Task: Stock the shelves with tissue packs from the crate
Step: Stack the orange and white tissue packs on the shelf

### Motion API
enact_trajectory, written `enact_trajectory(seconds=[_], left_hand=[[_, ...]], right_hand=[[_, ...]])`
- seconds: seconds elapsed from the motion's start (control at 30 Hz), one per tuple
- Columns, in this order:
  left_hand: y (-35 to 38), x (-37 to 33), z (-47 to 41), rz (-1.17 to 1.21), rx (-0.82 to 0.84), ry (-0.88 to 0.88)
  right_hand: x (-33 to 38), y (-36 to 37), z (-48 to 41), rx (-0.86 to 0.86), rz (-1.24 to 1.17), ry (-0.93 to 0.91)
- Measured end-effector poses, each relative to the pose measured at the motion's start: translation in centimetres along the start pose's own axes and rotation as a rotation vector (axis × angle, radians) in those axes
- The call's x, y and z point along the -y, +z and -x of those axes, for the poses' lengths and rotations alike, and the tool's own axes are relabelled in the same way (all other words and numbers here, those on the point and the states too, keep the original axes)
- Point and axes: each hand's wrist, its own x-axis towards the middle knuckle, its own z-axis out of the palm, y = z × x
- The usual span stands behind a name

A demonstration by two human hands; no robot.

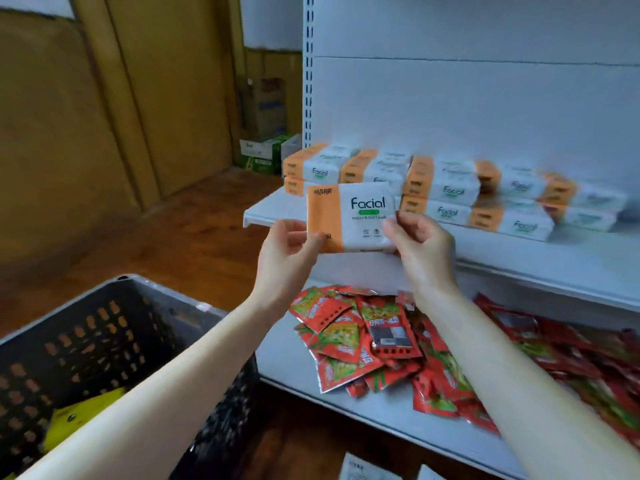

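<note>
**Orange-and-white plastic-wrapped tissue pack (349, 216) raised to the shelf edge**

Grey perforated plastic crate (104, 341) stood nearest the camera at lower left, with a yellow packet (79, 420) lying in its bottom. Whether more tissue packs lay inside could not be told. Above it, both forearms reached forward. The left hand (287, 251) pinched the pack's lower left corner, thumb on the printed face and fingers curled behind. The right hand (422, 247) gripped the lower right corner, fingers curled round the edge.

Held upright by its bottom corners with the label toward the person, the pack hung just in front of the white metal upper shelf (277, 213), apparently so it could go in print-outward. Below, loose red foil sachets (363, 341) lay heaped on the lower white shelf (287, 368). Behind the pack, matching stacked tissue packs (446, 192) sat two high along the upper shelf, orange ends leftward. Farther off, cardboard boxes (266, 109) stood against a brown wooden wall.
</note>
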Motion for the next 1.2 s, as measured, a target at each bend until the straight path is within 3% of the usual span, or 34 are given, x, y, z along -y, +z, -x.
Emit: enact_trajectory(seconds=[0.2,0.43,0.53,0.83,1.2], left_hand=[[9.0,-3.5,-0.9,-0.047,0.265,0.197],[18.5,-6.5,-4.1,-0.204,0.285,0.505],[21.1,-7.5,-5.3,-0.409,0.299,0.673],[24.7,-5.4,-8.5,-0.819,0.193,1.034],[24.7,-3.1,-9.0,-0.882,0.169,1.074]], right_hand=[[0.9,-8.6,-3.5,-0.186,-0.017,-0.019],[1.2,-15.9,-7.7,-0.355,-0.015,-0.035],[1.0,-18.0,-10.0,-0.411,0.065,-0.065],[-1.5,-19.2,-13.1,-0.337,0.333,-0.013],[-3.2,-18.8,-12.5,-0.157,0.385,-0.058]])
